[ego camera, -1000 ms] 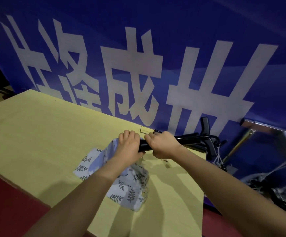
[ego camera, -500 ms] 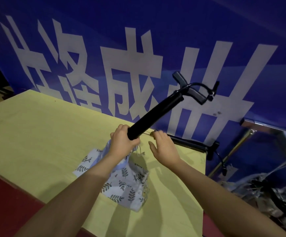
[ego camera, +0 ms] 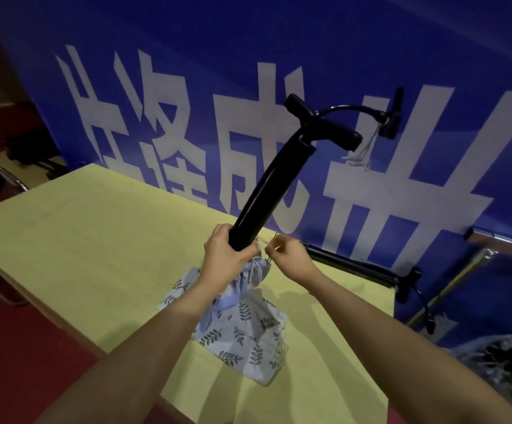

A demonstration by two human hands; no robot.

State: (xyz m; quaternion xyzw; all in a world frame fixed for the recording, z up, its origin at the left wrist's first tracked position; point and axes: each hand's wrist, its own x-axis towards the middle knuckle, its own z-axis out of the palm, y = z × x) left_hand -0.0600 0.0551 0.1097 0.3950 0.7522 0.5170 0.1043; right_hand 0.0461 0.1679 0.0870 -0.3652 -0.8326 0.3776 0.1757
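Note:
A black hand pump (ego camera: 274, 179) stands tilted up and to the right, its T-handle and curved hose at the top. Its lower end sits in the gathered mouth of a pale blue drawstring bag (ego camera: 242, 325) with a leaf print, which lies on the yellow table (ego camera: 80, 255). My left hand (ego camera: 228, 255) grips the pump's barrel together with the bag's mouth. Just to the right, my right hand (ego camera: 289, 255) pinches the bag's thin white drawstring (ego camera: 257, 278).
A second black pump (ego camera: 361, 269) lies along the table's far right edge, its hose hanging off the corner. A blue banner with large white characters (ego camera: 248, 133) stands right behind the table. Metal chair legs (ego camera: 450, 283) and clutter sit at the right; red floor at the left.
The pump rose from lying flat in both hands to standing steeply in the bag. My right hand let go of the barrel and took the drawstring.

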